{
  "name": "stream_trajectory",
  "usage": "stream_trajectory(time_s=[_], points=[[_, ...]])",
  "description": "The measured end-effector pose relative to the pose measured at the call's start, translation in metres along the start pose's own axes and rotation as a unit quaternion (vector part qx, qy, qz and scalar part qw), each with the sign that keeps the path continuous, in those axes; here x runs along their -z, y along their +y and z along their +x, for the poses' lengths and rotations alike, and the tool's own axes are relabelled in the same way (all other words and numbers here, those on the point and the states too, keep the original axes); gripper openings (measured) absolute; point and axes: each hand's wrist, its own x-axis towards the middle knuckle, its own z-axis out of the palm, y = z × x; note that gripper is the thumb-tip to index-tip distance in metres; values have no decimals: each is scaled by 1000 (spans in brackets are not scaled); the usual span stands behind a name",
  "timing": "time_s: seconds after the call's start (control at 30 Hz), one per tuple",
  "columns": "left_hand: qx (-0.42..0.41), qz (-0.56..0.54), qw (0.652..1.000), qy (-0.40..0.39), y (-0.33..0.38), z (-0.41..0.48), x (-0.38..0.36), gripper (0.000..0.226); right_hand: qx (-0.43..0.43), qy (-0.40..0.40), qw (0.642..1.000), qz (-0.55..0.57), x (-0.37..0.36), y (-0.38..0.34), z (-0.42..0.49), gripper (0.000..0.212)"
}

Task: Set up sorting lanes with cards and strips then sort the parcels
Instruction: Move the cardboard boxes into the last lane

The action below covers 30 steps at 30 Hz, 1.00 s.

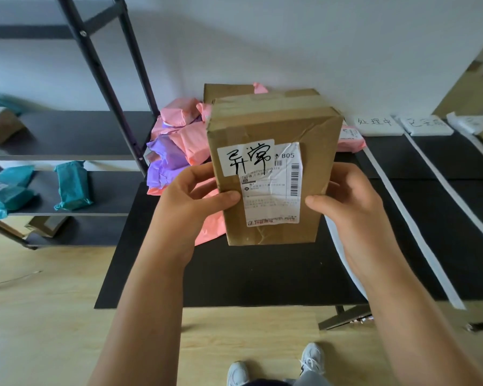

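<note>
I hold a brown cardboard parcel (273, 126) upright in front of me, above the black table (262, 274). It carries a shipping label and a white sticker with black handwriting (246, 157). My left hand (190, 199) grips its left edge, thumb across the front. My right hand (346, 201) grips its right edge, thumb on the label. Behind it lies a heap of pink and purple soft parcels (176, 146). Two white cards with handwriting (378, 125) (427, 126) lie at the table's back right. White strips (410, 218) (457, 201) run from them toward the front edge.
A black metal shelf rack (76, 135) stands to the left, with teal parcels (73, 185) and a brown box (0, 123) on it. Another brown box (223, 91) sits behind the held one. A white wall is behind the table; wooden floor and my shoes are below.
</note>
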Motion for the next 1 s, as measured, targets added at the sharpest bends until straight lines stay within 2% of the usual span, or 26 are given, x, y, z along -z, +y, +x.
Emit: stream_trajectory(time_s=[0.2, 0.33, 0.5, 0.6, 0.73, 0.83, 1.0], points=[[2, 3, 1000, 7, 2, -2, 1, 45, -6, 1, 1000, 12, -5, 1, 1, 39], [31, -10, 999, 17, 3, -3, -5, 53, -37, 7, 999, 28, -6, 1, 1, 42], [30, 7, 999, 33, 2, -4, -8, 67, -93, 46, 994, 22, -3, 6, 3, 26], [43, 13, 999, 13, 2, -4, -10, 55, -120, 57, 991, 20, -2, 9, 3, 35], [55, 25, 998, 16, -3, -2, -16, 30, -143, 49, 989, 9, -2, 11, -1, 59], [71, 23, 997, 23, -9, -2, -22, 31, -147, 40, 988, -4, -1, 13, -3, 57], [79, 21, 997, 9, -17, -1, -32, 23, -158, 53, 986, -9, 7, 20, -11, 41]])
